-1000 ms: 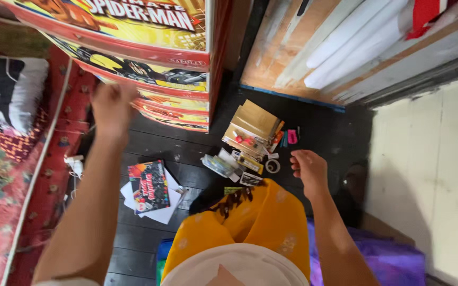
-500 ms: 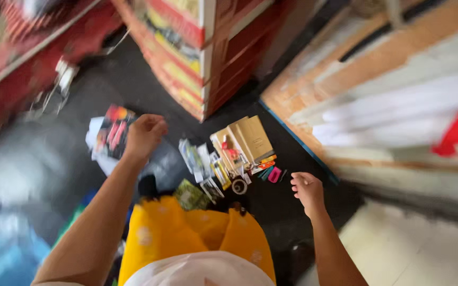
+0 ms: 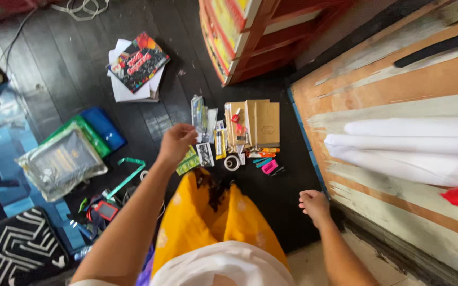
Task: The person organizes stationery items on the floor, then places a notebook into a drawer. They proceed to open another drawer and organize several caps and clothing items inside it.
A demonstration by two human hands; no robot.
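My left hand (image 3: 176, 143), fingers loosely curled and holding nothing, has dropped from beside the colourful book (image 3: 137, 62) to the small packets (image 3: 203, 135) on the dark floor; right hand (image 3: 314, 205) hangs half-closed, empty.

Two bare hands show: the left hand (image 3: 176, 143) over the small items and the right hand (image 3: 314, 204) near the floor's right edge. One roll of tape (image 3: 232, 162) lies on the dark floor (image 3: 70, 58). Two brown envelopes (image 3: 263, 124), perhaps three, are fanned beside it. One colourful book (image 3: 138, 62) tops one stack of white papers (image 3: 128, 90). One silver pouch (image 3: 62, 161) lies toward the left edge, and two white rolls (image 3: 409, 143) lie toward the right edge.
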